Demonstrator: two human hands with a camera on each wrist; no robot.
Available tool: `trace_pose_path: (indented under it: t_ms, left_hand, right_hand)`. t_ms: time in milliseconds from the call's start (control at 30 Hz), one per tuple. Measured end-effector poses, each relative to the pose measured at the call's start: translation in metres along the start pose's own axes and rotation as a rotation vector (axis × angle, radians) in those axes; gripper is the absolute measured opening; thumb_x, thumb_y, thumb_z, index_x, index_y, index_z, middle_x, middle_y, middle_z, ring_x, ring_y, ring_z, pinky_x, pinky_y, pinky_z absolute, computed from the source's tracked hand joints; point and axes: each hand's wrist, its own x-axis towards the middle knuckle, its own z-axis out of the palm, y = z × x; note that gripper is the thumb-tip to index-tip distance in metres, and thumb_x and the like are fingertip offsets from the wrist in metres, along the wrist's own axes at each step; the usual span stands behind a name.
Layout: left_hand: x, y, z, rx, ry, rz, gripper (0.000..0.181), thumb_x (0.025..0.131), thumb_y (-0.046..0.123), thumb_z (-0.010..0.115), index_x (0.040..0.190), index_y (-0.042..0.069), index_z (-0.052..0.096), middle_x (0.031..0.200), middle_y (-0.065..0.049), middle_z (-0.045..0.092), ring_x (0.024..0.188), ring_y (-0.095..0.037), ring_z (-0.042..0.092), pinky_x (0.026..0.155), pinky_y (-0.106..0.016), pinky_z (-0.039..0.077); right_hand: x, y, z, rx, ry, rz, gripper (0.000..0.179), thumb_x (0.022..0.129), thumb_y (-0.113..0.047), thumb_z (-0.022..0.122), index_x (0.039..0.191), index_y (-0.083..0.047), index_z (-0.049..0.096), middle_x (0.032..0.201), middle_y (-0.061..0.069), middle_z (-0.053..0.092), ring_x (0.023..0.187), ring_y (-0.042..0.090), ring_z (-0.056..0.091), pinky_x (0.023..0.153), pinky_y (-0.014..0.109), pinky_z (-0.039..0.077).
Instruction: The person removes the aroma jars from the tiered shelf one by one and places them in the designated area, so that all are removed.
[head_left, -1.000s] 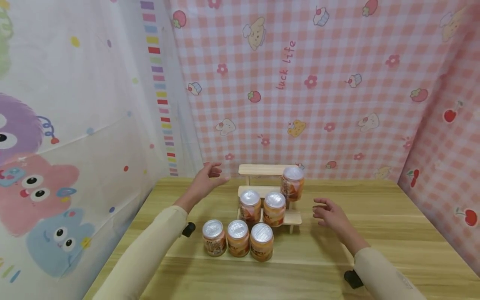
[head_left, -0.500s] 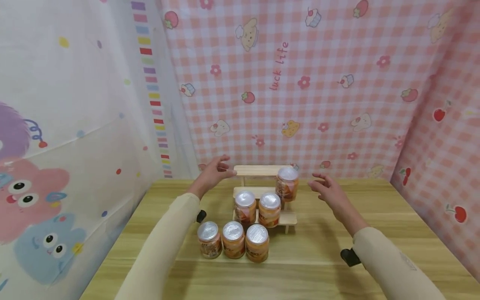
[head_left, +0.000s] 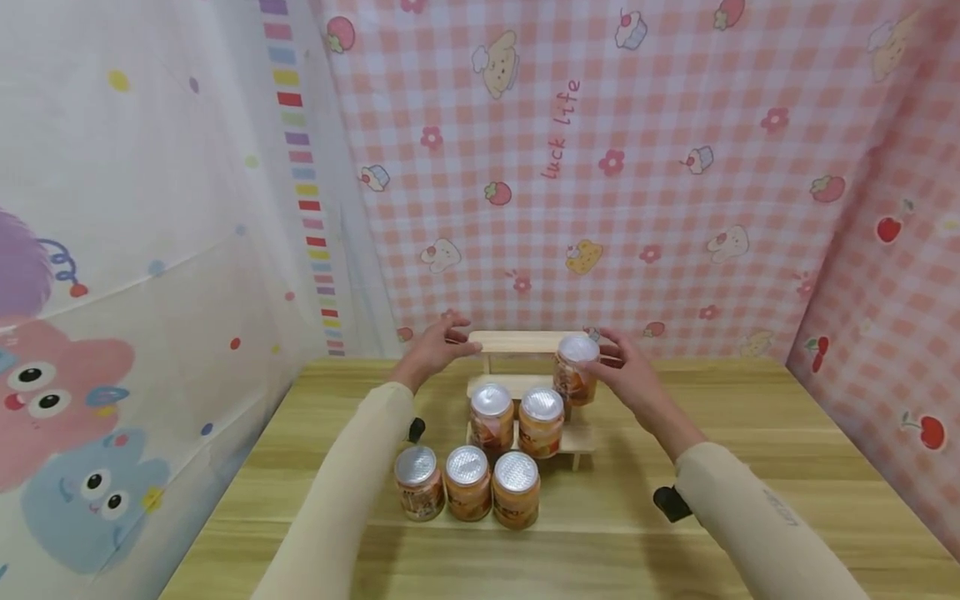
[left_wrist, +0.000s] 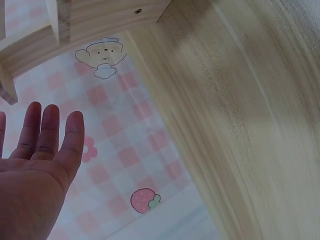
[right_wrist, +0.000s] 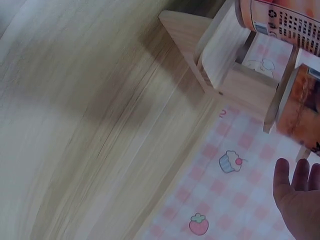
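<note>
A stepped wooden rack (head_left: 517,342) stands at the table's back. One can with a silver lid and orange label (head_left: 573,382) sits on its middle step at the right. My right hand (head_left: 633,379) is at that can's right side, thumb overlapping it in the head view; the right wrist view shows straight fingertips (right_wrist: 282,172) just below a can (right_wrist: 300,112), contact unclear. Holding nothing, my left hand (head_left: 435,352) is at the top step's left end, fingers (left_wrist: 73,131) extended. Two similar cans, left (head_left: 491,417) and right (head_left: 540,423), occupy the lowest step.
Three more cans, left (head_left: 420,487), middle (head_left: 468,483) and right (head_left: 516,492), stand in a row on the wooden table (head_left: 570,550) before the rack. A pink checked cloth (head_left: 660,200) hangs behind, and a white patterned cloth (head_left: 187,250) on the left.
My right hand has moved up and left to the can on the middle step. My left hand has moved up and right to the rack's top step. The cans keep their places.
</note>
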Motion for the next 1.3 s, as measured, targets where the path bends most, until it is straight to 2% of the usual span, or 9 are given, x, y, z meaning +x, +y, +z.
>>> trace_pose_path:
  t_ms: [167,400,800,1033,1300]
  left_hand:
    - [0.003,-0.001,0.005,0.002,-0.010,0.009,0.054,0.092,0.026,0.073,0.138,0.008,0.053,0.126,-0.020,0.058,0.120,-0.033,0.053,0.097,-0.046,0.046]
    - [0.004,0.000,0.010,0.008,0.002,-0.017,0.053,0.091,0.027,0.074,0.136,0.008,0.055,0.128,-0.021,0.057,0.121,-0.033,0.053,0.097,-0.046,0.047]
    - [0.008,-0.004,0.007,-0.016,0.006,-0.048,0.054,0.089,0.030,0.076,0.136,0.010,0.056,0.123,-0.016,0.059,0.116,-0.031,0.054,0.096,-0.045,0.046]
    - [0.006,-0.002,0.006,-0.024,0.006,-0.061,0.049,0.090,0.028,0.075,0.132,0.010,0.057,0.124,-0.018,0.058,0.116,-0.032,0.054,0.096,-0.044,0.046]
    - [0.004,-0.003,0.006,-0.030,-0.015,-0.114,0.046,0.092,0.027,0.073,0.132,0.012,0.054,0.124,-0.017,0.056,0.107,-0.029,0.055,0.081,-0.036,0.048]
  right_hand:
    - [0.001,-0.003,0.007,0.006,-0.007,-0.028,0.078,0.094,-0.024,0.071,0.156,-0.011,0.026,0.152,0.025,0.034,0.135,0.040,0.040,0.105,0.056,0.037]
    - [0.004,0.000,0.010,-0.008,-0.014,-0.014,0.083,0.091,-0.022,0.074,0.157,-0.010,0.023,0.153,0.024,0.032,0.136,0.039,0.038,0.104,0.054,0.039]
    - [0.008,0.005,0.010,-0.043,0.019,-0.025,0.081,0.089,-0.020,0.076,0.154,-0.012,0.030,0.150,0.023,0.036,0.133,0.042,0.042,0.097,0.052,0.045]
    - [0.008,0.006,0.010,-0.071,0.015,-0.051,0.079,0.089,-0.022,0.076,0.153,-0.011,0.031,0.147,0.022,0.038,0.131,0.041,0.044,0.095,0.049,0.046]
    - [0.001,0.008,0.006,-0.056,0.030,-0.054,0.079,0.089,-0.025,0.077,0.152,-0.010,0.032,0.147,0.020,0.040,0.126,0.037,0.048,0.092,0.045,0.046]
